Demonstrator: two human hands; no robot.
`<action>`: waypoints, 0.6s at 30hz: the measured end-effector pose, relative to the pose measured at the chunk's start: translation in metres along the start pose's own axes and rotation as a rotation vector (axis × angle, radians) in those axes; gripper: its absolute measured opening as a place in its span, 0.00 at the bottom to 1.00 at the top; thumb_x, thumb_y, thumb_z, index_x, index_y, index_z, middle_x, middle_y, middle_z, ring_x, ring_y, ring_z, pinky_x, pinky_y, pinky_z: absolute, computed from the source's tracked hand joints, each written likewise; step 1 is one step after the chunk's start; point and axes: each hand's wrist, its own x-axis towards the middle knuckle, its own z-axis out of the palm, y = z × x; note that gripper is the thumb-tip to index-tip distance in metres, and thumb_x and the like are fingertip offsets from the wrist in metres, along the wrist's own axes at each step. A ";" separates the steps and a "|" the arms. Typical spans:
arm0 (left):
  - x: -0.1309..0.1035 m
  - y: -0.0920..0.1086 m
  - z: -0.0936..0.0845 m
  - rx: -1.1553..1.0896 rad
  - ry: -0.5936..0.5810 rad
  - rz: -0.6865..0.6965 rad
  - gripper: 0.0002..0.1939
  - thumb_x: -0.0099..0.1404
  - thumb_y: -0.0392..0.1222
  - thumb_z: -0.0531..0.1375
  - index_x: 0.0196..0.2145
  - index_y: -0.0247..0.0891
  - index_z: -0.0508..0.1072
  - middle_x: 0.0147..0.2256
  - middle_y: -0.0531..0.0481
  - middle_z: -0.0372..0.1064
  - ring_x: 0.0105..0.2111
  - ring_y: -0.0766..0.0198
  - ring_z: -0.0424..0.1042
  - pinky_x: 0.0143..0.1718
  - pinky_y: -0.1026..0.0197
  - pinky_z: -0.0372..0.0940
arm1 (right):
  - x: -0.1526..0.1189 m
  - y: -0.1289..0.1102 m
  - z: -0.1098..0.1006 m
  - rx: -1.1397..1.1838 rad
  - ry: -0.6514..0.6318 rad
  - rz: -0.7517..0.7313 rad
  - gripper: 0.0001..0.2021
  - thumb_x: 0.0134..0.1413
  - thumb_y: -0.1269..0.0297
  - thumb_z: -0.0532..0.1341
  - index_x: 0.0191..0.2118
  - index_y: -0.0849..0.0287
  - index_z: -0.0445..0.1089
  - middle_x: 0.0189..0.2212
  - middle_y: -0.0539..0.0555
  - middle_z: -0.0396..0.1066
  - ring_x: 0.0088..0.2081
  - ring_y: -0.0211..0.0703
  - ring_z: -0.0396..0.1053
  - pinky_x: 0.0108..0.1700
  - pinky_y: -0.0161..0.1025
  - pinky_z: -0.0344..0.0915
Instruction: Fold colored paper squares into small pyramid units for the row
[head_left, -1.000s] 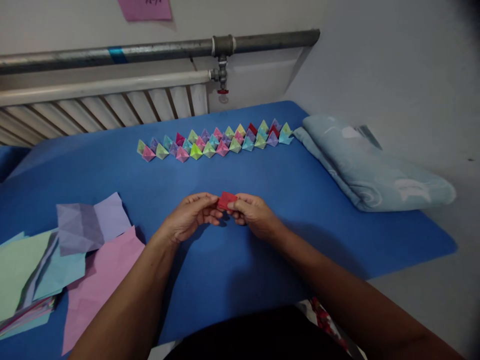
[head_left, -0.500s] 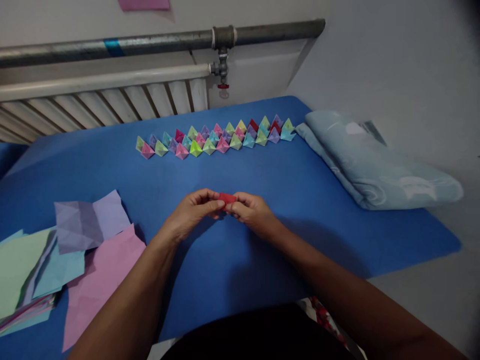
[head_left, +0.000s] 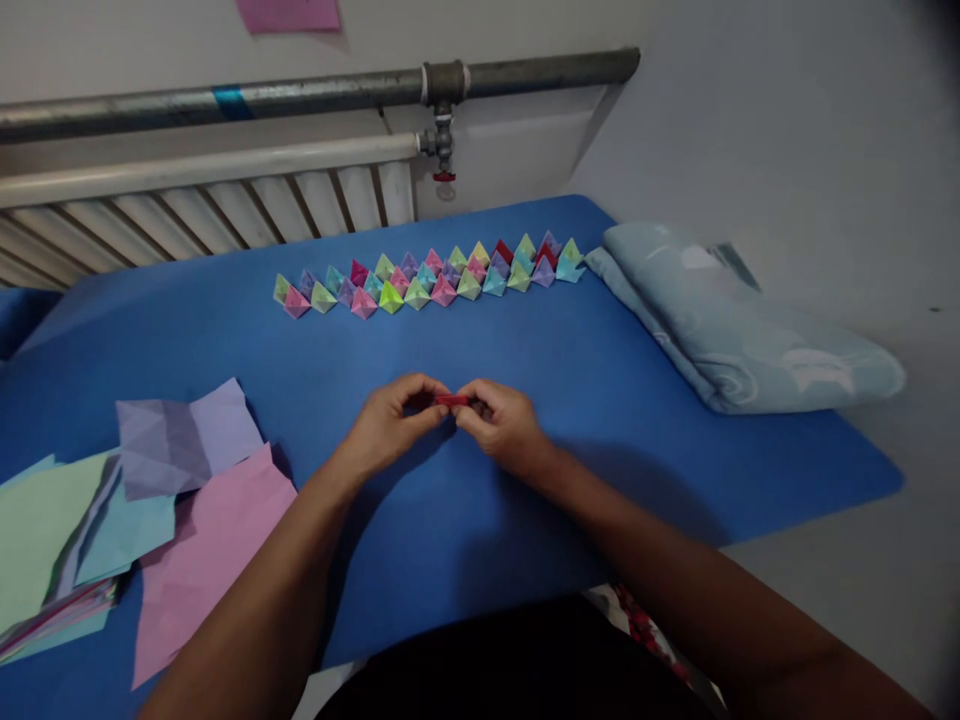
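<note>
A small folded piece of red paper [head_left: 451, 400] is held between both hands above the blue surface. My left hand [head_left: 394, 420] pinches its left end between thumb and fingers. At its right end, my right hand [head_left: 501, 420] grips it the same way, with the fingers curled. The paper shows as a thin, narrow strip, and its ends are hidden by my fingertips. Beyond the hands, several folded paper boats [head_left: 443, 290] in many colours stand in close rows across the surface.
On the left lie a crumpled purple sheet [head_left: 221, 430], a pink sheet [head_left: 217, 550] and a stack of coloured paper [head_left: 52, 530]. A folded light-blue blanket [head_left: 750, 320] rests at the right on the blue table [head_left: 420, 590]. Behind are a radiator [head_left: 225, 215] and a pipe [head_left: 322, 90].
The red paper has turned from showing a flat face to showing a thin edge. My fingers have shifted around it. The whole view has moved slightly.
</note>
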 end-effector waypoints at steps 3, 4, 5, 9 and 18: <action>-0.004 -0.006 0.006 0.422 0.074 0.250 0.04 0.61 0.36 0.58 0.34 0.40 0.73 0.33 0.50 0.72 0.37 0.61 0.69 0.42 0.55 0.64 | -0.004 0.006 -0.005 -0.417 0.025 -0.367 0.09 0.58 0.69 0.54 0.29 0.60 0.68 0.25 0.52 0.67 0.29 0.40 0.62 0.36 0.37 0.59; -0.007 -0.008 0.009 0.530 0.081 0.304 0.04 0.62 0.35 0.57 0.34 0.39 0.72 0.33 0.50 0.72 0.37 0.60 0.69 0.42 0.54 0.64 | -0.006 0.008 -0.006 -0.529 0.012 -0.471 0.10 0.59 0.69 0.53 0.29 0.61 0.69 0.26 0.54 0.68 0.31 0.41 0.62 0.37 0.38 0.59; -0.010 -0.011 0.011 0.619 0.080 0.340 0.05 0.63 0.35 0.56 0.34 0.39 0.72 0.33 0.49 0.72 0.37 0.60 0.69 0.42 0.54 0.64 | -0.007 0.009 -0.008 -0.625 -0.006 -0.556 0.11 0.60 0.70 0.53 0.30 0.61 0.69 0.26 0.55 0.68 0.31 0.42 0.62 0.37 0.39 0.58; -0.028 -0.019 0.022 0.852 0.096 0.411 0.06 0.64 0.33 0.55 0.33 0.36 0.72 0.33 0.45 0.71 0.36 0.57 0.69 0.40 0.53 0.64 | -0.013 0.011 -0.009 -0.814 -0.113 -0.727 0.12 0.63 0.69 0.52 0.30 0.60 0.69 0.26 0.54 0.68 0.30 0.44 0.60 0.36 0.41 0.56; -0.052 -0.019 0.030 0.876 0.116 0.445 0.08 0.68 0.36 0.55 0.43 0.34 0.72 0.39 0.43 0.75 0.40 0.55 0.72 0.42 0.52 0.65 | -0.029 0.014 -0.013 -0.676 -0.270 -0.536 0.09 0.58 0.69 0.59 0.44 0.63 0.70 0.38 0.58 0.73 0.39 0.47 0.65 0.43 0.43 0.60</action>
